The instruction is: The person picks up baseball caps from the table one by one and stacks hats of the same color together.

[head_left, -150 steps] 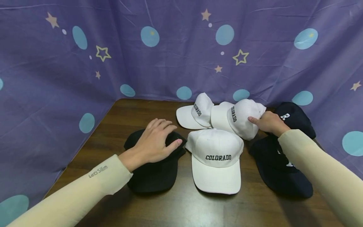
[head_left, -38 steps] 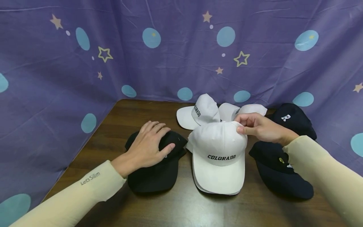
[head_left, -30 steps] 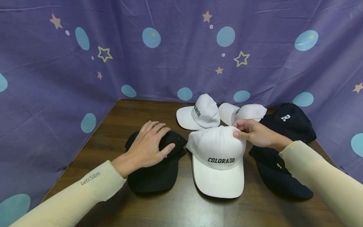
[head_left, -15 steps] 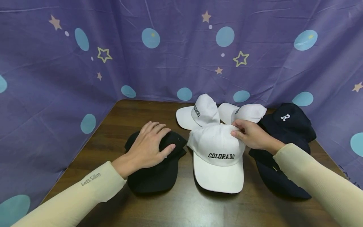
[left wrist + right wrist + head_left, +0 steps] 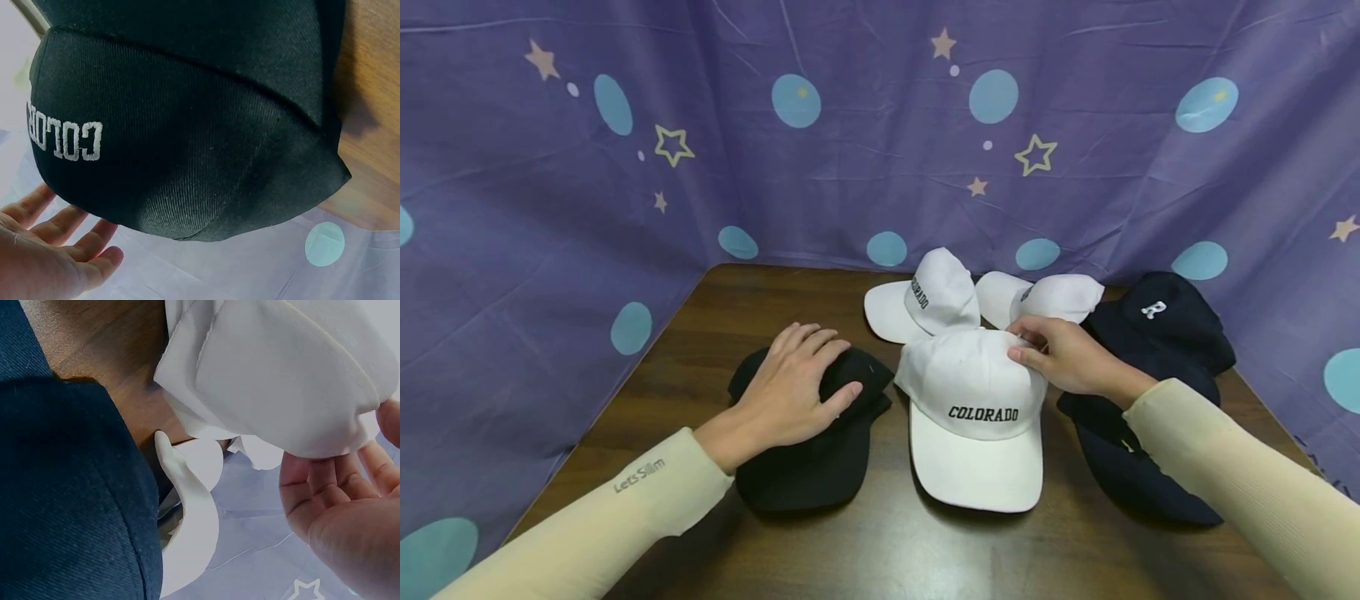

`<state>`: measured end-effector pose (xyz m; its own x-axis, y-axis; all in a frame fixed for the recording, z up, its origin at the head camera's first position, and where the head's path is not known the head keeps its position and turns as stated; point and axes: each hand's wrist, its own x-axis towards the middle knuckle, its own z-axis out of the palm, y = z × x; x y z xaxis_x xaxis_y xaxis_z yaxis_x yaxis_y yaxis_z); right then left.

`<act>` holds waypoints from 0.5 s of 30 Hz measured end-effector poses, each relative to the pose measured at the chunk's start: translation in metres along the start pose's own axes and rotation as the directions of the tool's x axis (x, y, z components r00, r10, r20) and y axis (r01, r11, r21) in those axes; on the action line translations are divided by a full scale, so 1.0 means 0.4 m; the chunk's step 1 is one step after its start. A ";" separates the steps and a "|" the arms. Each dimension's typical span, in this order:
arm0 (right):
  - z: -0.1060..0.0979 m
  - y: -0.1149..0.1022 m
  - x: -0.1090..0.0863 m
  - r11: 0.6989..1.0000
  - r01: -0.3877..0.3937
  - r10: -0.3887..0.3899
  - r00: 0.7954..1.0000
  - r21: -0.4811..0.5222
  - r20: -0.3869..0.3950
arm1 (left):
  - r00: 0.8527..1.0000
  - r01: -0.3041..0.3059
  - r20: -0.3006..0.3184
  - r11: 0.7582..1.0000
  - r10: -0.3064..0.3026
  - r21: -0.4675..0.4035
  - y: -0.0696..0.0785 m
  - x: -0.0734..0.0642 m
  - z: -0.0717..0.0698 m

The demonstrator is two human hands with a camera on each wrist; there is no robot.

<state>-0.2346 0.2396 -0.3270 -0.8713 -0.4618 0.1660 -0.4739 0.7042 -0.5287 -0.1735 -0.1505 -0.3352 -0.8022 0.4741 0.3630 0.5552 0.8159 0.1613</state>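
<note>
At the left of the table, my left hand [image 5: 786, 392] rests over the crown of a black cap [image 5: 805, 475], fingers extended. The left wrist view shows white "COLOR" lettering on that black cap [image 5: 181, 137] and the fingers [image 5: 90, 240] along its crown. In the middle sits a white COLORADO cap [image 5: 977, 467], brim toward me, nested over another white cap. My right hand [image 5: 1067, 354] pinches the right back of its crown between thumb and fingers. From the right wrist, the fabric of the white cap [image 5: 281, 381] is bunched at the fingertips, with layered edges showing.
Behind the held cap lie a white COLORADO cap [image 5: 943, 292] and another white cap [image 5: 1060, 296]. To the right are a navy cap with an R [image 5: 1180, 321] and a dark cap [image 5: 1142, 475], partly hidden by the right sleeve. A purple curtain [image 5: 880, 150] hangs behind the wooden table [image 5: 700, 542].
The right hand has brought a white cap from the back row forward onto the front white cap, then shifted it slightly to sit over it. The left hand has stayed on the black cap.
</note>
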 end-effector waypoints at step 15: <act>-0.057 -0.004 -0.014 0.999 -0.039 0.039 0.998 -0.004 -0.040 | 1.000 0.014 0.008 1.000 -0.014 -0.007 -0.003 0.007 0.009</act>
<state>-0.2318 0.2533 -0.3081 -0.8936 -0.4119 0.1783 -0.4398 0.7240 -0.5314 -0.1770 -0.1490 -0.3378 -0.8116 0.4652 0.3534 0.5452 0.8203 0.1725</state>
